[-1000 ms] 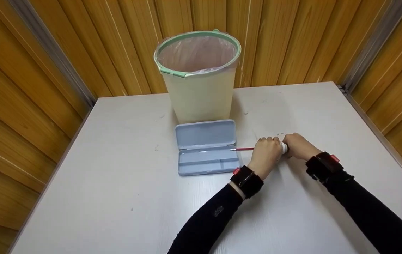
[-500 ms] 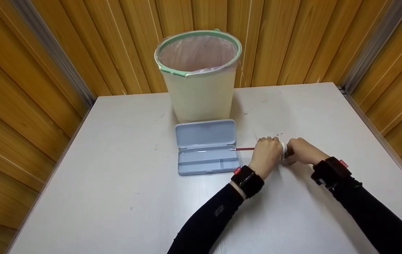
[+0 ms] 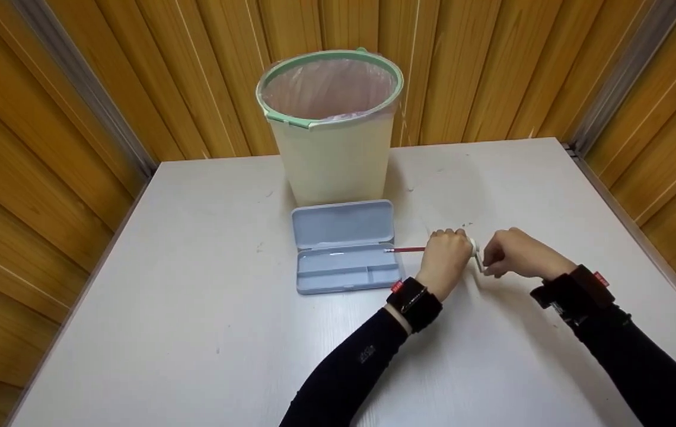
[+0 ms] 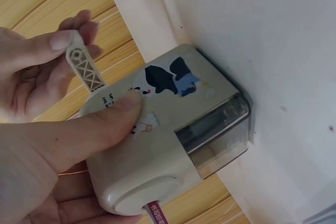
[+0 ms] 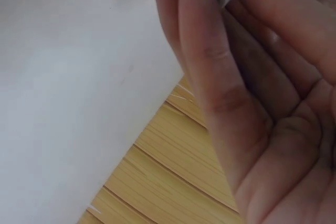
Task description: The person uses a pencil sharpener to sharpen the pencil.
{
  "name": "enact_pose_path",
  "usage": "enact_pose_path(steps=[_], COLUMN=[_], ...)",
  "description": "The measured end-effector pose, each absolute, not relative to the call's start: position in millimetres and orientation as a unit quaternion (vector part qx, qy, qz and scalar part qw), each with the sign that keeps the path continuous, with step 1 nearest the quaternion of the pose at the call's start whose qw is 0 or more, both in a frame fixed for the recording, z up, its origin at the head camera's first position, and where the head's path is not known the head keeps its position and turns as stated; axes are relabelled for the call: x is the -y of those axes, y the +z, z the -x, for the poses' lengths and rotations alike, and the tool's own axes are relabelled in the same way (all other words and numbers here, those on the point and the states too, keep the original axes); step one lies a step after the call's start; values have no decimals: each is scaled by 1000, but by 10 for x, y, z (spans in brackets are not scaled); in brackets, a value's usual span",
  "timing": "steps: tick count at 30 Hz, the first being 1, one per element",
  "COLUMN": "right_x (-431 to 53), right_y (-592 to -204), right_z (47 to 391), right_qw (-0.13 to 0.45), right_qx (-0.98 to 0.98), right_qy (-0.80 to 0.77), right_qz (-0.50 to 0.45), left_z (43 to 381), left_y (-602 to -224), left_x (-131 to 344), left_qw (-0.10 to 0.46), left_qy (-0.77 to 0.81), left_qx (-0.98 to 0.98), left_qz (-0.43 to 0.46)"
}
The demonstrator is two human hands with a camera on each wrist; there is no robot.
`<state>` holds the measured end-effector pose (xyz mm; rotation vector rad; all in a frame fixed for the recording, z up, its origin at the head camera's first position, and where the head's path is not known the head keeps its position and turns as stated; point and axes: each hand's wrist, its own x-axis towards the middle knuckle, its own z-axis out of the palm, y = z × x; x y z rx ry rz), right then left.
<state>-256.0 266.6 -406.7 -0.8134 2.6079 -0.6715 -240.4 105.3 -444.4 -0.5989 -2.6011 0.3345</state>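
Observation:
In the left wrist view a cream crank pencil sharpener [image 4: 152, 150] with cartoon stickers and a clear shavings drawer [image 4: 220, 140] stands on the table. My left hand [image 3: 447, 258] grips its body, thumb across one side and fingers around the other. A red pencil [image 3: 410, 249] sticks out of the sharpener's left end; its eraser end reaches over the pencil case. My right hand [image 3: 519, 255] pinches the knob end of the crank handle [image 4: 86, 66] between thumb and fingers. From the head view the left hand hides most of the sharpener.
A light blue pencil case [image 3: 347, 270] lies with its lid up, left of the hands. Behind it stands a cream bin [image 3: 338, 160] with a green rim and plastic liner. Wood-patterned walls border the white table [image 3: 154, 296].
My right hand has moved to the right and a little down, turning the crank handle, which now points downward in the head view. My left hand and the pencil stay nearly still.

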Motion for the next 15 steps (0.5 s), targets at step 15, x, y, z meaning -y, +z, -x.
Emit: enact_pose_path(steps=[15], right_x=[-2654], right_y=[-3858], right_z=[2519], right_qw=[97], right_qx=[-928], right_qy=[-218], right_qz=[286], left_z=[2397], left_y=[-4459], left_x=[-1045], left_qw=[236], left_qy=[116], left_qx=[943], left_qz=[205])
